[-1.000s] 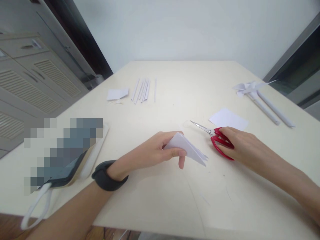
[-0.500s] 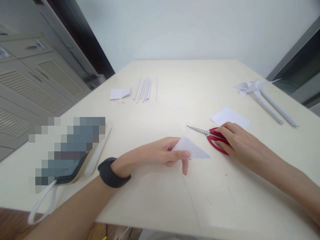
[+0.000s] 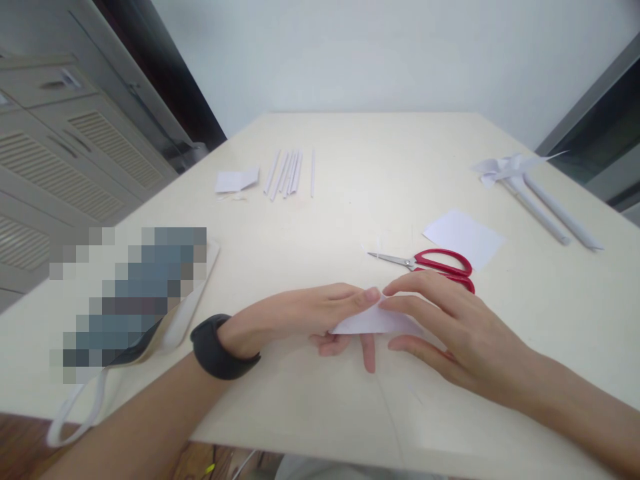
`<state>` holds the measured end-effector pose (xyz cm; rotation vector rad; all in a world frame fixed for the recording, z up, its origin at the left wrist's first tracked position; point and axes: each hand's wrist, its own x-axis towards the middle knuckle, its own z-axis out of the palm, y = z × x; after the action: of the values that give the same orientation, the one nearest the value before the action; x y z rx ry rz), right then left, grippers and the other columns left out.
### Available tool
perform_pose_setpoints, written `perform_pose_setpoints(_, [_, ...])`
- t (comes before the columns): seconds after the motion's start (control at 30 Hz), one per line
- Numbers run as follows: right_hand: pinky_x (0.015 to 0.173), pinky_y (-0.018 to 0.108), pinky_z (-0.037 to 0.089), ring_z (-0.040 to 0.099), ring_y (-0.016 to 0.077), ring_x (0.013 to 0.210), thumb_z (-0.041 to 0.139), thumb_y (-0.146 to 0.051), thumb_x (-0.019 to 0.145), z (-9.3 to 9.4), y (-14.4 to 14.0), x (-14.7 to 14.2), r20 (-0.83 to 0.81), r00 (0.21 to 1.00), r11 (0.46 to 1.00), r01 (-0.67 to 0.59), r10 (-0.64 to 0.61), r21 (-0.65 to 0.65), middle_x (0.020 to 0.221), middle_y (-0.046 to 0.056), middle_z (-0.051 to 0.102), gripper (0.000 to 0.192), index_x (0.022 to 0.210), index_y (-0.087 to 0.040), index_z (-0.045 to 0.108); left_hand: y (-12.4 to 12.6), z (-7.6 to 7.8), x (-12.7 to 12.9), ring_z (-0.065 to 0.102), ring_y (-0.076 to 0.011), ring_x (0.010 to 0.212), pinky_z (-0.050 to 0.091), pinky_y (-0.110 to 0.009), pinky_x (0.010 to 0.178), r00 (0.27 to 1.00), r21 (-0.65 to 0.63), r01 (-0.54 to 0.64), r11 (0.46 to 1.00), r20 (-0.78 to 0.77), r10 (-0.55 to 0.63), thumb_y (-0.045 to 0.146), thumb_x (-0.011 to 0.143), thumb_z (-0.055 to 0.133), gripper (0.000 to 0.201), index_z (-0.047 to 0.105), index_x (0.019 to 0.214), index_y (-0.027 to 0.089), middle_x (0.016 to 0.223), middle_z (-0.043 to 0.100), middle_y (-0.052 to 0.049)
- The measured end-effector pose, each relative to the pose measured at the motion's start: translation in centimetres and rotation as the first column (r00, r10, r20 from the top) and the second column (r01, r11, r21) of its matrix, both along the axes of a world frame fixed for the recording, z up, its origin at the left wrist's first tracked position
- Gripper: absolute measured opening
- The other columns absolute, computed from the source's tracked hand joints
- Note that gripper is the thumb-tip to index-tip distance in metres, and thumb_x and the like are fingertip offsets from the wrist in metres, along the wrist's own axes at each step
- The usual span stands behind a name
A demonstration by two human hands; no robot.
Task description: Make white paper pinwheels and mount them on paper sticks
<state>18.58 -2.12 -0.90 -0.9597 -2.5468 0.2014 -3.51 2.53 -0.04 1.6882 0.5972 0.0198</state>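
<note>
In the head view a folded white paper triangle (image 3: 373, 323) is held above the table by my left hand (image 3: 327, 313). The thumb presses on the top of the paper, and other fingers show beneath its lower edge. My right hand (image 3: 445, 333) is at the paper's right side, with fingers apart; the index and middle fingertips are at its upper edge and the thumb stands off below. Whether those fingertips touch the paper I cannot tell. Red-handled scissors (image 3: 419, 261) lie just beyond my right hand, one handle partly hidden by it.
Another sheet of white paper (image 3: 463, 235) lies behind the scissors. Several thin paper rolls (image 3: 287, 175) and a creased paper piece (image 3: 237, 180) are at the back left. Thicker paper tubes (image 3: 543, 210) lie at the right. A blurred-out device (image 3: 145, 300) with a white strap rests at the left.
My right hand has let go of the scissors and moved left to the folded paper. The paper in my left hand has tilted flatter and my left thumb has shifted to its upper edge.
</note>
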Motion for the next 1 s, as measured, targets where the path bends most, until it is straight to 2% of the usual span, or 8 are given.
perform_pose_setpoints(0.07, [0.082, 0.035, 0.048, 0.053, 0.0199, 0.099, 0.048, -0.028, 0.09, -0.2, 0.0, 0.0, 0.011, 1.0, 1.0, -0.005, 0.005, -0.002, 0.11, 0.009, 0.059, 0.024, 0.109, -0.015, 0.054, -0.1, 0.0, 0.0, 0.038, -0.0115, 0.042, 0.037, -0.023, 0.05, 0.998, -0.05, 0.051, 0.997, 0.034, -0.05, 0.047, 0.095, 0.016, 0.065, 0.073, 0.085, 0.017, 0.044, 0.037, 0.002])
perform_pose_setpoints(0.17, [0.083, 0.034, 0.048, 0.053, 0.0197, 0.101, 0.049, -0.031, 0.09, -0.3, -0.1, 0.0, 0.02, 1.0, 1.0, -0.014, 0.013, 0.001, 0.111, 0.008, 0.06, 0.028, 0.112, -0.015, 0.053, -0.1, 0.0, 0.0, 0.037, -0.0121, 0.04, 0.038, -0.024, 0.05, 0.996, -0.082, 0.084, 0.993, 0.045, -0.081, 0.049, 0.094, 0.011, 0.071, 0.073, 0.089, 0.016, 0.043, 0.039, 0.001])
perform_pose_setpoints(0.27, [0.082, 0.035, 0.048, 0.053, 0.0209, 0.101, 0.05, -0.039, 0.088, -0.1, -0.5, -0.2, 0.03, 0.999, 1.0, -0.012, 0.012, -0.002, 0.113, 0.008, 0.06, 0.036, 0.115, -0.015, 0.052, -0.2, 0.2, 0.1, 0.036, -0.013, 0.041, 0.039, -0.025, 0.052, 0.993, -0.06, 0.117, 0.991, 0.039, -0.115, 0.049, 0.092, 0.004, 0.077, 0.073, 0.092, 0.015, 0.042, 0.038, 0.0])
perform_pose_setpoints(0.5, [0.071, 0.035, 0.05, 0.06, 0.0215, 0.091, 0.044, -0.034, 0.091, -0.1, -1.1, -0.6, 0.066, 0.998, 0.998, -0.011, 0.007, 0.056, 0.107, 0.009, 0.064, 0.029, 0.11, -0.014, 0.054, 0.0, -0.2, 0.0, 0.038, -0.0132, 0.043, 0.04, -0.025, 0.054, 0.984, -0.005, 0.171, 0.985, 0.053, -0.17, 0.051, 0.089, -0.006, 0.086, 0.068, 0.091, 0.009, 0.046, 0.041, -0.001])
perform_pose_setpoints(0.67, [0.071, 0.033, 0.049, 0.061, 0.02, 0.089, 0.045, -0.038, 0.091, 0.1, -1.0, -0.3, 0.043, 0.999, 0.993, 0.007, -0.002, -0.114, 0.105, 0.007, 0.064, 0.03, 0.111, -0.017, 0.054, 0.0, 0.1, 0.0, 0.04, -0.014, 0.047, 0.039, -0.026, 0.055, 0.972, 0.011, 0.232, 0.973, 0.043, -0.232, 0.062, 0.084, -0.005, 0.089, 0.066, 0.089, 0.009, 0.05, 0.042, -0.001])
perform_pose_setpoints(0.8, [0.068, 0.028, 0.047, 0.061, 0.0155, 0.084, 0.045, -0.031, 0.091, 0.5, -0.8, 0.0, 0.001, 1.0, 0.959, 0.008, -0.008, -0.283, 0.097, 0.002, 0.065, 0.019, 0.103, -0.022, 0.056, -0.2, 0.3, 0.2, 0.039, -0.0132, 0.046, 0.037, -0.025, 0.051, 0.978, -0.003, 0.206, 0.979, 0.023, -0.206, 0.066, 0.082, -0.001, 0.087, 0.065, 0.085, 0.01, 0.051, 0.044, -0.001])
perform_pose_setpoints(0.93, [0.063, 0.024, 0.045, 0.062, 0.0119, 0.074, 0.04, -0.025, 0.093, 0.6, -0.7, 0.1, -0.038, 0.998, 0.962, 0.031, -0.043, -0.272, 0.087, -0.001, 0.067, 0.019, 0.097, -0.023, 0.058, -0.3, -0.3, 0.0, 0.039, -0.0121, 0.045, 0.035, -0.024, 0.048, 0.986, -0.045, 0.164, 0.985, 0.05, -0.161, 0.065, 0.081, -0.004, 0.087, 0.065, 0.083, 0.011, 0.056, 0.054, -0.005])
perform_pose_setpoints(1.0, [0.057, 0.023, 0.042, 0.061, 0.0107, 0.067, 0.04, -0.024, 0.093, 0.6, -0.7, 0.2, -0.05, 0.995, 0.971, 0.07, -0.084, -0.227, 0.081, -0.002, 0.068, 0.019, 0.094, -0.023, 0.059, -0.2, -0.4, 0.0, 0.042, -0.0113, 0.046, 0.035, -0.024, 0.046, 0.989, -0.069, 0.141, 0.988, 0.061, -0.137, 0.067, 0.081, -0.001, 0.086, 0.064, 0.093, 0.012, 0.064, 0.061, -0.007])
